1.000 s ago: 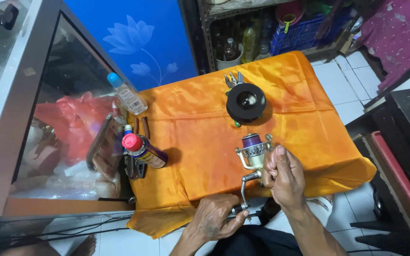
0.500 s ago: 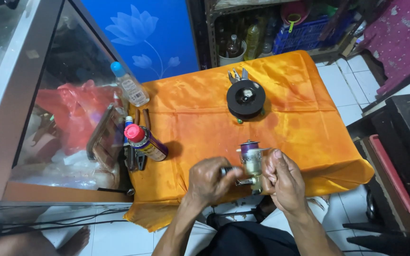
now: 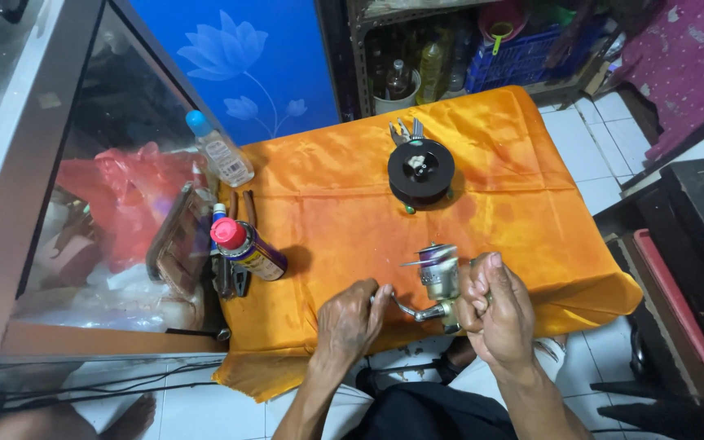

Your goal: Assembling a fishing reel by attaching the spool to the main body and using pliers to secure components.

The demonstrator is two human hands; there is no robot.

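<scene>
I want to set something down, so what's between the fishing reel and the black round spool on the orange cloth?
Only bare orange cloth lies between the fishing reel and black spool, in the head view.

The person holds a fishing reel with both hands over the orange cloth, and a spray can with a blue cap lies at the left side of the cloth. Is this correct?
Not quite. In the head view the spray can has a red cap, not blue; the blue cap is on the clear plastic bottle. The rest holds: left hand and right hand hold the fishing reel over the orange cloth.

A red-capped spray can (image 3: 248,248) lies near a labelled clear bottle (image 3: 220,151).
</scene>
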